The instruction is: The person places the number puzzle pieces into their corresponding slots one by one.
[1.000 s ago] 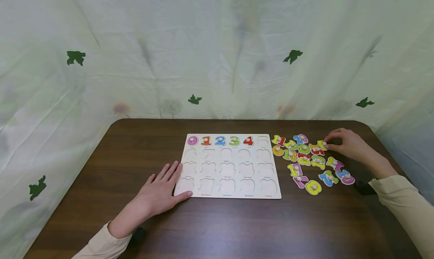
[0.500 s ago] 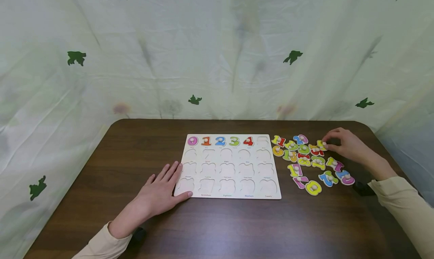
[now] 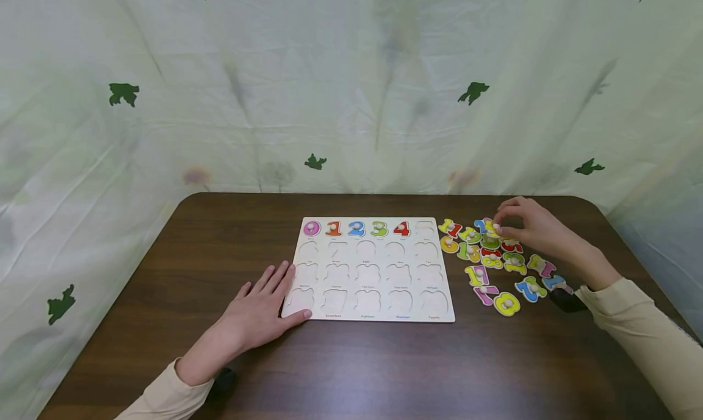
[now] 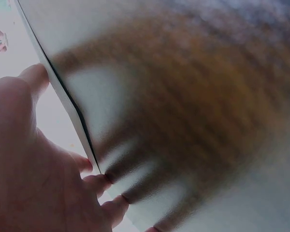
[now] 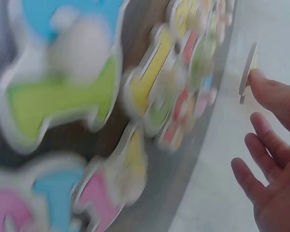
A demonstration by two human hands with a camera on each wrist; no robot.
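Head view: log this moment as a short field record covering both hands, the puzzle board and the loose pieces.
Left hand: flat on the table, fingers straight, touching the near left corner of the puzzle board.
Right hand: pinching a yellow number piece over the loose pieces.
Board filled: 0, 1, 2, 3, 4 in the top row; the other slots bare.
Loose pieces: clustered right of the board.
Backdrop: pale cloth with green leaf prints.

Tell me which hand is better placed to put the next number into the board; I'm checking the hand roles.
The right hand: it already holds a yellow piece above the loose pile. The left hand lies flat on the board's near-left corner.
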